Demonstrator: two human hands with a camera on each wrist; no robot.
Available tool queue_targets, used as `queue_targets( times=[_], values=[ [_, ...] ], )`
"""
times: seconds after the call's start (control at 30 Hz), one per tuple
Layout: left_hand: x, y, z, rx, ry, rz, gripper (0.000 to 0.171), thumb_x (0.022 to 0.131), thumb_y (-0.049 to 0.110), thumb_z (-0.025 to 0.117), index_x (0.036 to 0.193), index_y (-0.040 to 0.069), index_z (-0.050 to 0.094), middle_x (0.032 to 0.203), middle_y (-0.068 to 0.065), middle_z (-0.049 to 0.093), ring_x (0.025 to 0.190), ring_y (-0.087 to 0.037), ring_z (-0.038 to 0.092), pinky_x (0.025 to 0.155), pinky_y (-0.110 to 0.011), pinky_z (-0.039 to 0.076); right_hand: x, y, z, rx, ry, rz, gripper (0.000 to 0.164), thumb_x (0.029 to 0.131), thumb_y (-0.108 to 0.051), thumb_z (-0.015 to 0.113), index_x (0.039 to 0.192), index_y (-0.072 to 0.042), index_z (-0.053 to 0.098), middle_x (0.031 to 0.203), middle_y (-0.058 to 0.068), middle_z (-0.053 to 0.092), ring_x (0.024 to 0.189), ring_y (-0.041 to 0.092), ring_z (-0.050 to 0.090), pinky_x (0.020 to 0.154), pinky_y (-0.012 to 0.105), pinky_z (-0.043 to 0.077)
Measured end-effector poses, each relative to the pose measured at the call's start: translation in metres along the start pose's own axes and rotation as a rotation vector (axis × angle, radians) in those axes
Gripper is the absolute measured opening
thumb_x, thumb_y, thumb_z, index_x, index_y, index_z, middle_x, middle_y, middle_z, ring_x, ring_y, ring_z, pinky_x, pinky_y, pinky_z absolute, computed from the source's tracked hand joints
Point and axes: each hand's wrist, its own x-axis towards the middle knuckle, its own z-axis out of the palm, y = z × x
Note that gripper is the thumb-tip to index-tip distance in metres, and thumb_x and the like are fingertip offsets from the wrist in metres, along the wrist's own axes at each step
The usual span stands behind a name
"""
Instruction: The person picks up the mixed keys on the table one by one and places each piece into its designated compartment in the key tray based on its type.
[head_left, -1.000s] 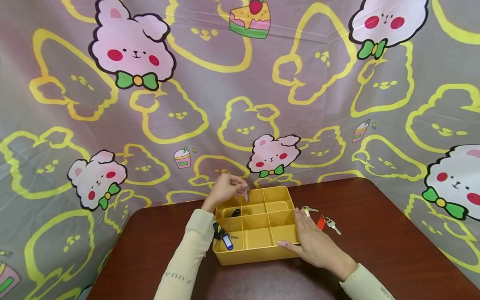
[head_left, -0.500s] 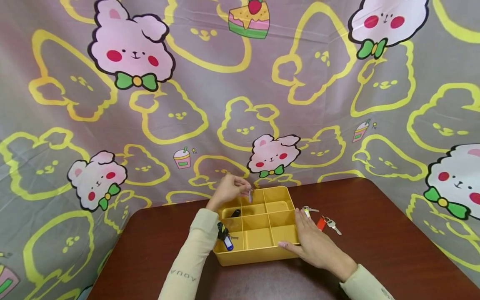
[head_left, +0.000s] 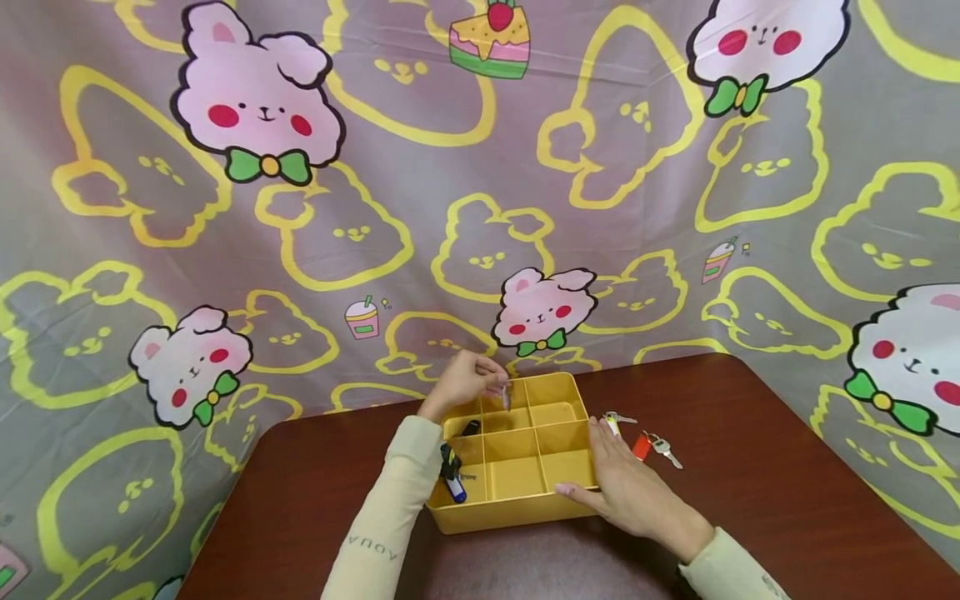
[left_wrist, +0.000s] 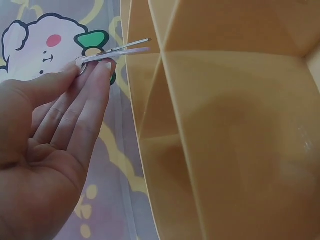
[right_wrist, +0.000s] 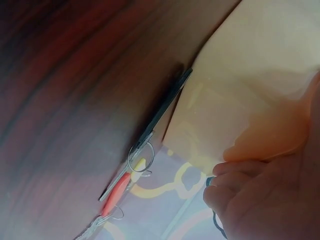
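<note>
My left hand (head_left: pixel 463 385) pinches the ring of a small key (left_wrist: pixel 125 46) with a pale purple tag (head_left: pixel 506 398), thumb against fingertips. Both dangle above the back middle compartment of a yellow divided box (head_left: pixel 517 510). My right hand (head_left: pixel 633 485) lies along the box's right side with straight fingers, its thumb on the front rim. A blue key tag (head_left: pixel 455 488) with a key lies in the front left compartment, partly hidden by a black device at my left wrist. In the back left compartment rests a black object (head_left: pixel 471 428), too small to make out.
Right of the box lie a red key tag (head_left: pixel 642 446) with a silver key (head_left: pixel 666 453), and a yellow-and-white tag (head_left: pixel 612 425) with a key. A black flat tag (right_wrist: pixel 162 111) shows beside the box in the right wrist view. Patterned cloth hangs behind the table (head_left: pixel 750 500).
My left hand has moved slightly right, bringing the key and purple tag over the back middle compartment. My right hand stays against the box.
</note>
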Motion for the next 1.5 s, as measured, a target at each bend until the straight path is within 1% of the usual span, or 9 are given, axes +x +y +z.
queue_targets(
  times=[0.13, 0.27, 0.33, 0.63, 0.8, 0.93, 1.1, 1.4, 1.5],
  values=[
    [0.0, 0.0, 0.001, 0.003, -0.011, -0.008, 0.017, 0.102, 0.005, 0.067, 0.106, -0.007, 0.079, 0.103, -0.023, 0.08, 0.092, -0.043, 0.079, 0.079, -0.046, 0.067, 0.001, -0.001, 0.0, 0.003, 0.002, -0.003, 0.112, 0.096, -0.073, 0.058, 0.157, 0.017, 0.03, 0.164, 0.037, 0.032, 0.157, 0.048, 0.032, 0.126, 0.059, 0.035],
    [0.001, 0.0, 0.001, 0.012, -0.021, -0.014, 0.018, 0.102, 0.006, 0.068, 0.107, -0.008, 0.078, 0.103, -0.023, 0.08, 0.088, -0.037, 0.08, 0.073, -0.035, 0.067, 0.001, -0.001, -0.001, 0.007, 0.001, 0.001, 0.112, 0.096, -0.072, 0.058, 0.156, 0.018, 0.03, 0.164, 0.038, 0.033, 0.156, 0.049, 0.033, 0.126, 0.059, 0.035],
    [0.001, 0.0, 0.001, 0.013, -0.027, -0.015, 0.019, 0.102, 0.005, 0.067, 0.107, -0.009, 0.078, 0.103, -0.023, 0.08, 0.086, -0.036, 0.08, 0.072, -0.033, 0.067, 0.001, -0.002, -0.001, 0.007, -0.001, 0.003, 0.112, 0.096, -0.072, 0.058, 0.156, 0.018, 0.03, 0.163, 0.038, 0.033, 0.156, 0.049, 0.033, 0.126, 0.059, 0.034],
    [-0.003, -0.006, -0.001, -0.009, -0.045, -0.048, 0.024, 0.105, 0.003, 0.06, 0.114, -0.014, 0.074, 0.106, -0.03, 0.077, 0.094, -0.041, 0.079, 0.081, -0.043, 0.067, 0.003, -0.004, 0.0, 0.015, -0.008, 0.009, 0.112, 0.096, -0.072, 0.059, 0.156, 0.017, 0.03, 0.163, 0.038, 0.033, 0.156, 0.049, 0.033, 0.125, 0.06, 0.035],
    [-0.005, -0.006, -0.005, -0.014, -0.051, -0.044, 0.025, 0.105, 0.004, 0.06, 0.116, -0.015, 0.072, 0.111, -0.034, 0.075, 0.097, -0.043, 0.078, 0.08, -0.041, 0.067, 0.003, -0.004, 0.0, 0.006, -0.004, 0.009, 0.111, 0.096, -0.071, 0.059, 0.156, 0.017, 0.031, 0.164, 0.038, 0.033, 0.156, 0.049, 0.033, 0.125, 0.06, 0.035],
    [-0.008, -0.005, -0.007, -0.017, -0.052, -0.037, 0.026, 0.105, 0.004, 0.06, 0.117, -0.016, 0.071, 0.111, -0.036, 0.074, 0.097, -0.044, 0.078, 0.075, -0.034, 0.067, 0.003, -0.004, 0.0, 0.007, -0.003, 0.011, 0.111, 0.096, -0.071, 0.059, 0.157, 0.017, 0.03, 0.164, 0.038, 0.032, 0.155, 0.05, 0.034, 0.125, 0.06, 0.035],
    [-0.012, -0.003, -0.009, -0.012, -0.055, -0.039, 0.028, 0.106, 0.006, 0.059, 0.118, -0.015, 0.072, 0.111, -0.036, 0.074, 0.1, -0.046, 0.077, 0.076, -0.033, 0.067, 0.002, -0.004, 0.0, 0.002, -0.002, 0.014, 0.111, 0.096, -0.071, 0.059, 0.157, 0.017, 0.03, 0.164, 0.038, 0.031, 0.155, 0.049, 0.034, 0.125, 0.06, 0.035],
    [-0.018, 0.001, -0.014, 0.058, -0.049, -0.016, 0.031, 0.107, 0.017, 0.061, 0.115, -0.009, 0.076, 0.109, -0.03, 0.077, 0.088, -0.028, 0.081, 0.076, -0.034, 0.067, 0.002, -0.005, -0.001, -0.01, -0.004, 0.007, 0.111, 0.096, -0.071, 0.059, 0.157, 0.017, 0.03, 0.165, 0.037, 0.031, 0.156, 0.049, 0.033, 0.126, 0.059, 0.034],
    [-0.021, 0.004, -0.017, 0.062, -0.045, -0.014, 0.029, 0.107, 0.016, 0.061, 0.113, -0.007, 0.077, 0.105, -0.026, 0.078, 0.088, -0.03, 0.081, 0.078, -0.038, 0.067, 0.003, -0.005, -0.001, -0.025, 0.001, 0.003, 0.11, 0.096, -0.07, 0.059, 0.156, 0.017, 0.031, 0.165, 0.037, 0.031, 0.156, 0.048, 0.034, 0.126, 0.059, 0.034]
  ],
)
